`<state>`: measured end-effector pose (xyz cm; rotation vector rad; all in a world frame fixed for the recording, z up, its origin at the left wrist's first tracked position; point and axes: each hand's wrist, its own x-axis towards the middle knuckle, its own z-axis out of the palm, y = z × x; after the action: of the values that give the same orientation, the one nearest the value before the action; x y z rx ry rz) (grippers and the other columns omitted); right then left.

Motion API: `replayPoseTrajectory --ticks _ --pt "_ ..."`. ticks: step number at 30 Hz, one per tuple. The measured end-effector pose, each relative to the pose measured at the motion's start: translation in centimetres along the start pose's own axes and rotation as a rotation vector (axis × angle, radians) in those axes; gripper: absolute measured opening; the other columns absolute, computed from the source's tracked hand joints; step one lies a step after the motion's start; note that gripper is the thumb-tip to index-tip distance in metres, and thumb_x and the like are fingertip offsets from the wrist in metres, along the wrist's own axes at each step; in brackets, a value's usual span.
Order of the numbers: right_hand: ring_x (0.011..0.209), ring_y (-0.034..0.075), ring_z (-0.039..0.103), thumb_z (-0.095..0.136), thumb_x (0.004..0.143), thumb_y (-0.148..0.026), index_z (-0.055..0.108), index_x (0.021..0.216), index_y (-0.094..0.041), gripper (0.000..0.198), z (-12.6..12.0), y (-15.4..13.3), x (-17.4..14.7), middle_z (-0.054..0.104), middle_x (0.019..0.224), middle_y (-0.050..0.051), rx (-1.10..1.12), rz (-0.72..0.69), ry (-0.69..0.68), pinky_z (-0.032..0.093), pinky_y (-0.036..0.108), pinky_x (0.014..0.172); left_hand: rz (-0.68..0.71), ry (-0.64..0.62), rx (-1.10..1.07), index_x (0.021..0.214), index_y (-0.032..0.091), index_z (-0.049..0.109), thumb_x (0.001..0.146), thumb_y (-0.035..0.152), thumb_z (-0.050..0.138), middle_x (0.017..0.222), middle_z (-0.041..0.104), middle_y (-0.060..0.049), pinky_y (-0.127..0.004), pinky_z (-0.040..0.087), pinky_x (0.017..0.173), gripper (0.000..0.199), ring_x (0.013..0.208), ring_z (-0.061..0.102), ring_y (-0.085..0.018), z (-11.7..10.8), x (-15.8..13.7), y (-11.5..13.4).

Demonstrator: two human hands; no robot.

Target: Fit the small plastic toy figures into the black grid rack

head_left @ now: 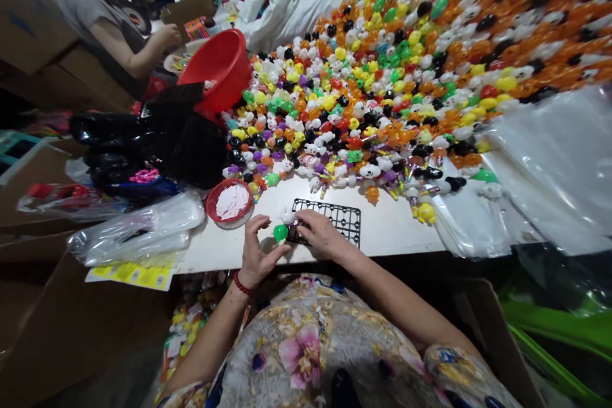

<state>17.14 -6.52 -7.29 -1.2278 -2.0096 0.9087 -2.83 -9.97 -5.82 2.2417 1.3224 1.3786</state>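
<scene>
My left hand [257, 256], with a red bead bracelet at the wrist, has its thumb and fingers apart in a C shape. Beside its thumb is a small round green plastic piece [280, 233], which seems to stand between the two hands. My right hand [319, 232] reaches over the left part of a black plastic grid [351, 220], its fingers bent. A small white plastic piece [286, 215] is close to its fingertips, just behind the green one. What the right fingers pinch is mostly hidden.
A big heap of colourful plastic figures [329, 102] covers the table behind. A small red basket [208, 205] of white paper slips stands left, near clear plastic bags [143, 229]. More bags [554, 166] lie right. Behind a red tub [210, 70] sits another person [119, 44].
</scene>
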Motion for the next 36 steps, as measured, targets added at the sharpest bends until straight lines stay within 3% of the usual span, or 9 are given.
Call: replayPoseTrajectory --ticks 3,7,10,16,21,25,31,36 --pt "0.108 0.023 0.059 0.05 0.093 -0.017 0.066 0.114 -0.02 0.026 -3.0 1.6 0.1 0.066 0.113 0.011 -0.18 -0.003 0.153 0.046 0.038 0.098 0.091 -0.087 0.047 0.145 0.023 0.036 0.092 0.051 0.057 0.136 0.049 -0.017 -0.047 0.05 0.098 0.064 0.125 0.051 -0.029 -0.7 1.1 0.8" --pt "0.101 0.025 0.057 0.045 0.096 -0.018 0.068 0.109 -0.018 0.027 -6.4 3.2 2.4 0.064 0.105 0.013 -0.452 0.047 0.245 0.047 0.037 0.091 0.215 -0.27 0.113 0.153 0.024 0.028 0.097 0.049 0.047 0.147 0.045 -0.018 -0.052 0.038 0.11 0.064 0.141 0.038 -0.033 -0.8 3.0 1.7" --pt "0.098 0.025 0.053 0.044 0.095 -0.013 0.069 0.101 -0.017 0.026 -7.0 3.2 5.0 0.061 0.101 0.013 -0.619 0.062 0.198 0.045 0.033 0.084 0.227 -0.346 0.157 0.155 0.023 0.021 0.099 0.044 0.045 0.148 0.046 -0.019 -0.051 0.037 0.109 0.064 0.145 0.034 -0.033 -0.3 3.7 1.8" --pt "0.094 0.027 0.053 0.039 0.086 0.002 0.067 0.096 -0.01 0.032 -5.9 2.5 8.0 0.059 0.102 0.02 -0.782 0.188 0.066 0.044 0.035 0.079 0.202 -0.327 0.162 0.156 0.021 0.017 0.101 0.039 0.042 0.148 0.046 -0.02 -0.048 0.041 0.107 0.064 0.142 0.04 -0.03 0.3 3.5 1.7" --pt "0.088 0.025 0.055 0.04 0.086 0.002 0.061 0.1 -0.012 0.029 -5.8 2.3 6.4 0.061 0.097 0.017 -0.678 0.177 0.147 0.044 0.033 0.077 0.149 -0.337 0.101 0.156 0.021 0.019 0.102 0.044 0.036 0.148 0.045 -0.021 -0.047 0.042 0.107 0.062 0.137 0.045 -0.029 -0.1 3.4 1.9" --pt "0.09 0.024 0.057 0.047 0.089 -0.012 0.06 0.096 -0.016 0.015 -4.9 1.6 4.5 0.064 0.096 0.013 -0.419 0.154 0.203 0.045 0.033 0.08 0.131 -0.334 0.08 0.155 0.02 0.023 0.102 0.046 0.032 0.148 0.046 -0.021 -0.046 0.043 0.106 0.06 0.135 0.047 -0.028 -0.1 3.3 1.9" --pt "0.077 0.017 0.059 0.057 0.085 -0.022 0.061 0.09 -0.019 0.008 -1.6 0.3 4.5 0.067 0.085 0.002 0.08 0.293 0.081 0.047 0.028 0.074 0.089 -0.363 0.084 0.156 0.019 0.023 0.102 0.047 0.03 0.15 0.044 -0.021 -0.047 0.041 0.109 0.061 0.137 0.046 -0.029 0.1 3.3 1.6" --pt "0.083 0.018 0.063 0.056 0.08 -0.013 0.064 0.091 -0.019 0.014 -0.4 -1.7 4.1 0.071 0.089 0.002 -0.02 0.348 -0.056 0.047 0.025 0.073 0.155 -0.274 0.137 0.157 0.025 0.021 0.101 0.037 0.036 0.144 0.053 -0.014 -0.04 0.048 0.101 0.058 0.128 0.054 -0.026 0.3 2.9 2.0"
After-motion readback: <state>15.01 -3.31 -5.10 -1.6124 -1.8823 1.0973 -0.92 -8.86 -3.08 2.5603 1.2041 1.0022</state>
